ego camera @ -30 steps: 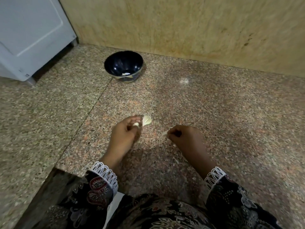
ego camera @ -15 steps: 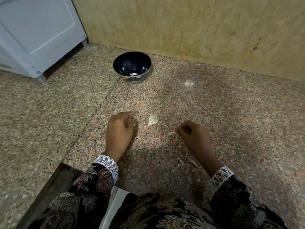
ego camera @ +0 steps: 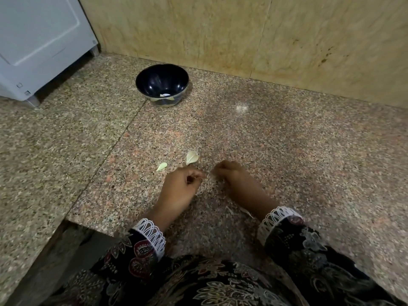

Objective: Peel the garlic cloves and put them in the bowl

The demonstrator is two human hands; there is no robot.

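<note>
Hands: I see both low over the granite tabletop (ego camera: 287,151), knuckles up and close together, not touching.
Left hand (ego camera: 180,186): fingers curled in with the thumb meeting the fingertips; I read it as pinching something small, but the item is too blurred to name.
Right hand (ego camera: 234,175): fingers curled under. I cannot tell whether it grips a clove, a scrap of skin or nothing.
Pale piece just ahead of the left hand: larger husk (ego camera: 191,157) lies flat on the tabletop, beyond the fingertips; it looks like shed skin rather than a whole clove.
Second pale piece: smaller flake (ego camera: 162,166) lies to the left of the left hand, apart from it.
Debris: thin skin scraps (ego camera: 242,212) lie beside the right wrist, near the lace cuff.
Bowl (ego camera: 162,85): dark, standing well ahead of the hands near the wall, with one pale item in the bottom, likely a peeled clove.
Work done, as I judge it: at least one clove peeled and deposited.
Work left: I see no unpeeled cloves lying loose; any remaining one would be inside the hands, so I cannot confirm the count outstanding.
</note>
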